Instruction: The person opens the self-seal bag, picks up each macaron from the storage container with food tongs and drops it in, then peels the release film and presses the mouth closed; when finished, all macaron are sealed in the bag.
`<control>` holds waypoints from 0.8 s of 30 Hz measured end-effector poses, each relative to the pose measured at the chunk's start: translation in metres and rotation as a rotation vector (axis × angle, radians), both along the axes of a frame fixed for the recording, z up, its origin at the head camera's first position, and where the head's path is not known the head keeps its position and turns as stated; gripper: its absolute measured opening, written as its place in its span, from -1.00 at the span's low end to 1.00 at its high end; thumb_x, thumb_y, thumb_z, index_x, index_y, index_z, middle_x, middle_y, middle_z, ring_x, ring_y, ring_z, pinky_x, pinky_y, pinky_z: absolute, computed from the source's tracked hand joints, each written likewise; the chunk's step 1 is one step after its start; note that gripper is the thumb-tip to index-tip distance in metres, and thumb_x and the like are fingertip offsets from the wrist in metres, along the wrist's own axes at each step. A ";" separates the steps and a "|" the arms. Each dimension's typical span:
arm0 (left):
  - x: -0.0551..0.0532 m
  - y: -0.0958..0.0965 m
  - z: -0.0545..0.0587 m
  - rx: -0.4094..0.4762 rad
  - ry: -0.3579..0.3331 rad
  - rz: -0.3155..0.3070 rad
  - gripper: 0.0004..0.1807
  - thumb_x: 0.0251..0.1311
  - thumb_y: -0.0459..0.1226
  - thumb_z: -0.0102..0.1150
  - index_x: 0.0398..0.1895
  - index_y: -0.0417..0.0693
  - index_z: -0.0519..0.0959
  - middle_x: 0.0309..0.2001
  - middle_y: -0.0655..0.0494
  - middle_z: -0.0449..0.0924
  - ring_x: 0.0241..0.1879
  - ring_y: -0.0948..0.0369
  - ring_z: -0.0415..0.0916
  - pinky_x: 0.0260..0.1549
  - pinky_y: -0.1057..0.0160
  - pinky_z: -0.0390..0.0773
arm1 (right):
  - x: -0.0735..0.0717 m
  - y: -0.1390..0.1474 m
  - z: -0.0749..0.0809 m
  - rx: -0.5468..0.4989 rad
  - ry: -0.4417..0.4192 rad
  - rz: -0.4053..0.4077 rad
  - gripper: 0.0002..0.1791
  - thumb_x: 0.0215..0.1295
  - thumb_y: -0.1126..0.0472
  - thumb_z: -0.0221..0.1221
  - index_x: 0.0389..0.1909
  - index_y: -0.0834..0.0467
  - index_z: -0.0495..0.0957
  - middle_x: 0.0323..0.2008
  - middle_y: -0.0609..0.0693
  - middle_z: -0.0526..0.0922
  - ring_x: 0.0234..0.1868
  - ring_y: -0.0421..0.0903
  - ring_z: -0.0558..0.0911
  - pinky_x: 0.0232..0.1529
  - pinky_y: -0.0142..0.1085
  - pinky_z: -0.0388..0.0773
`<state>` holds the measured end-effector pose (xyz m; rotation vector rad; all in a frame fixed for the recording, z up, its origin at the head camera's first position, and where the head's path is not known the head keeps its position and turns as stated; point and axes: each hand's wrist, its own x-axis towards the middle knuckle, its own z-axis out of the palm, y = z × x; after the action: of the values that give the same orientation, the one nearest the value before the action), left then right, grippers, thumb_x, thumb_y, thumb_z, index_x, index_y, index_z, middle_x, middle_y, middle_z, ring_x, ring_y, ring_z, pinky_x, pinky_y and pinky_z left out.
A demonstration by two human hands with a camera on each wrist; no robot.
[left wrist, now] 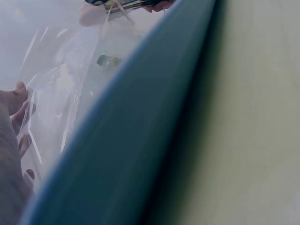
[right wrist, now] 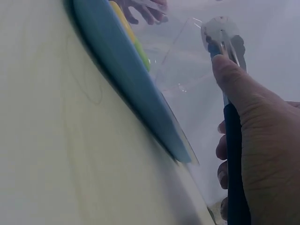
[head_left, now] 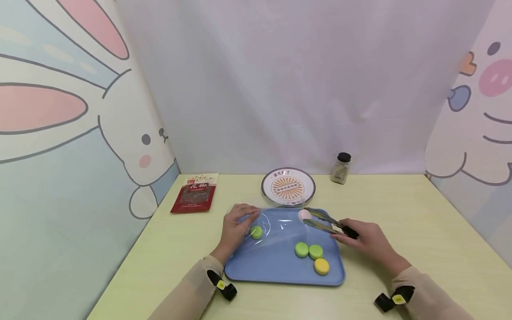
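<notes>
Pink macaron (head_left: pixel 304 215) between tongs (head_left: pixel 325 217); left hand (head_left: pixel 235 226) pinches clear plastic (head_left: pixel 283 225)

From my station I see a pale lilac sheet (head_left: pixel 272 89) hanging across the far side. A white cartoon rabbit (head_left: pixel 124 133) spreads over the light-blue left wall (head_left: pixel 52 213); a pink-snouted figure (head_left: pixel 496 78) decorates the right wall (head_left: pixel 488 202). Soft, even light falls on the pale yellow tabletop (head_left: pixel 388 204).

Forearms (head_left: pixel 188 290) forward (sleeved), right fingers (right wrist: pixel 222 148) curled
</notes>
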<state>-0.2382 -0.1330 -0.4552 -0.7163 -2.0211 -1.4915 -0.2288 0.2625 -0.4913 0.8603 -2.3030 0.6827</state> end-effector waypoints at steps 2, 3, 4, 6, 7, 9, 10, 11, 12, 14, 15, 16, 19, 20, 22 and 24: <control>-0.001 -0.001 -0.001 0.003 0.016 -0.006 -0.88 0.15 -0.48 0.38 -0.23 -0.28 0.75 -0.21 -0.13 0.73 -0.10 -0.07 0.57 0.00 0.26 0.49 | 0.000 -0.002 0.000 0.006 -0.015 -0.011 -0.62 -0.06 0.04 0.58 -0.25 -0.03 0.63 -0.53 -0.39 0.38 -0.58 -0.42 0.34 -0.55 -0.57 0.26; -0.002 -0.001 -0.001 0.004 0.019 -0.009 -0.88 0.15 -0.48 0.38 -0.23 -0.28 0.75 -0.22 -0.13 0.73 -0.10 -0.07 0.57 0.00 0.27 0.49 | 0.000 -0.002 -0.001 0.004 -0.024 -0.020 -0.63 -0.06 0.03 0.57 -0.26 -0.05 0.62 -0.54 -0.39 0.38 -0.58 -0.42 0.33 -0.55 -0.57 0.25; -0.002 -0.002 -0.002 0.008 0.020 -0.015 -0.88 0.15 -0.49 0.38 -0.23 -0.28 0.75 -0.22 -0.13 0.73 -0.10 -0.06 0.57 0.00 0.27 0.50 | 0.000 -0.002 -0.001 0.000 -0.032 -0.027 -0.63 -0.05 0.03 0.57 -0.27 -0.07 0.61 -0.54 -0.39 0.38 -0.58 -0.41 0.33 -0.56 -0.56 0.25; -0.007 -0.003 -0.009 0.011 0.021 -0.023 -0.88 0.15 -0.48 0.38 -0.23 -0.26 0.75 -0.22 -0.11 0.73 -0.09 -0.05 0.58 0.01 0.26 0.51 | 0.001 -0.003 -0.001 -0.005 -0.039 -0.038 -0.64 -0.05 0.03 0.57 -0.27 -0.08 0.62 -0.55 -0.40 0.38 -0.58 -0.41 0.33 -0.56 -0.55 0.25; -0.010 -0.004 -0.013 0.014 0.022 -0.028 -0.88 0.15 -0.48 0.38 -0.23 -0.24 0.75 -0.22 -0.10 0.73 -0.09 -0.05 0.58 0.01 0.26 0.51 | 0.001 -0.003 -0.001 -0.005 -0.040 -0.042 -0.64 -0.06 0.03 0.57 -0.27 -0.08 0.62 -0.54 -0.40 0.38 -0.58 -0.41 0.33 -0.55 -0.55 0.25; -0.016 -0.005 -0.021 0.018 0.029 -0.031 -0.87 0.15 -0.48 0.38 -0.23 -0.22 0.75 -0.22 -0.07 0.73 -0.09 -0.03 0.58 0.00 0.25 0.52 | 0.001 -0.002 -0.002 0.000 -0.044 -0.044 -0.63 -0.06 0.02 0.57 -0.25 -0.08 0.64 -0.54 -0.41 0.38 -0.57 -0.42 0.34 -0.55 -0.55 0.25; -0.018 -0.006 -0.026 0.020 0.030 -0.031 -0.86 0.15 -0.48 0.39 -0.22 -0.20 0.76 -0.22 -0.05 0.74 -0.09 -0.01 0.58 0.00 0.25 0.52 | 0.001 -0.002 -0.002 0.004 -0.048 -0.046 -0.63 -0.05 0.01 0.57 -0.24 -0.08 0.65 -0.54 -0.41 0.39 -0.57 -0.42 0.34 -0.55 -0.55 0.26; -0.021 -0.007 -0.030 0.020 0.031 -0.031 -0.86 0.15 -0.47 0.39 -0.22 -0.17 0.76 -0.22 -0.03 0.74 -0.09 0.00 0.58 0.00 0.25 0.52 | 0.002 -0.002 -0.003 0.008 -0.051 -0.047 -0.63 -0.05 0.00 0.57 -0.23 -0.08 0.65 -0.53 -0.42 0.39 -0.57 -0.42 0.34 -0.54 -0.55 0.27; -0.022 -0.008 -0.032 0.020 0.033 -0.030 -0.85 0.15 -0.47 0.39 -0.21 -0.15 0.76 -0.21 -0.01 0.74 -0.08 0.02 0.58 0.00 0.25 0.52 | 0.002 -0.002 -0.003 0.009 -0.058 -0.049 -0.63 -0.05 -0.01 0.57 -0.23 -0.09 0.65 -0.53 -0.42 0.40 -0.57 -0.42 0.35 -0.54 -0.56 0.27; -0.023 -0.008 -0.035 0.020 0.036 -0.030 -0.83 0.16 -0.45 0.40 -0.20 -0.10 0.77 -0.21 0.04 0.74 -0.08 0.05 0.58 0.00 0.25 0.52 | 0.002 -0.002 -0.004 0.013 -0.073 -0.054 -0.63 -0.03 -0.02 0.56 -0.22 -0.10 0.65 -0.53 -0.42 0.40 -0.57 -0.41 0.35 -0.54 -0.56 0.27; -0.023 -0.009 -0.036 0.021 0.038 -0.030 -0.83 0.16 -0.45 0.40 -0.20 -0.09 0.77 -0.21 0.05 0.74 -0.08 0.07 0.58 0.00 0.25 0.52 | 0.002 -0.002 -0.004 0.013 -0.080 -0.054 -0.63 -0.02 -0.03 0.56 -0.21 -0.11 0.65 -0.52 -0.42 0.40 -0.56 -0.41 0.36 -0.53 -0.57 0.27; -0.023 -0.009 -0.037 0.021 0.040 -0.031 -0.83 0.16 -0.44 0.40 -0.19 -0.07 0.77 -0.21 0.07 0.74 -0.08 0.08 0.58 0.00 0.24 0.52 | 0.003 -0.002 -0.004 0.015 -0.084 -0.055 -0.63 -0.02 -0.03 0.56 -0.21 -0.11 0.65 -0.52 -0.42 0.40 -0.56 -0.41 0.36 -0.53 -0.57 0.27; -0.023 -0.009 -0.036 0.020 0.051 -0.037 -0.83 0.18 -0.41 0.39 -0.18 -0.04 0.77 -0.20 0.10 0.74 -0.08 0.10 0.58 0.00 0.23 0.52 | 0.003 -0.003 -0.004 0.018 -0.086 -0.055 -0.63 -0.02 -0.04 0.55 -0.21 -0.11 0.65 -0.52 -0.42 0.40 -0.56 -0.42 0.36 -0.54 -0.57 0.27; -0.023 -0.009 -0.035 0.020 0.055 -0.040 -0.83 0.19 -0.41 0.39 -0.18 -0.04 0.77 -0.20 0.10 0.74 -0.08 0.10 0.58 0.00 0.23 0.53 | 0.003 -0.003 -0.003 0.021 -0.078 -0.052 -0.63 -0.03 -0.05 0.56 -0.21 -0.11 0.66 -0.53 -0.42 0.40 -0.56 -0.42 0.35 -0.54 -0.56 0.27; -0.023 -0.010 -0.035 0.020 0.061 -0.045 -0.84 0.19 -0.39 0.39 -0.18 -0.03 0.77 -0.20 0.11 0.74 -0.08 0.10 0.58 0.00 0.22 0.53 | 0.002 -0.003 -0.003 0.045 -0.064 -0.050 -0.63 -0.03 -0.07 0.55 -0.22 -0.12 0.65 -0.54 -0.42 0.37 -0.57 -0.42 0.33 -0.54 -0.53 0.27; -0.024 -0.010 -0.034 0.020 0.066 -0.049 -0.84 0.20 -0.39 0.39 -0.18 -0.02 0.77 -0.20 0.11 0.74 -0.08 0.10 0.58 0.00 0.22 0.53 | 0.002 -0.003 -0.003 0.078 -0.057 -0.054 -0.64 -0.02 -0.11 0.54 -0.25 -0.15 0.63 -0.56 -0.42 0.33 -0.60 -0.42 0.30 -0.56 -0.50 0.25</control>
<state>-0.2618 -0.1426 -0.4892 -0.8015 -1.9502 -1.4935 -0.2272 0.2597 -0.4941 0.8207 -2.4084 0.6043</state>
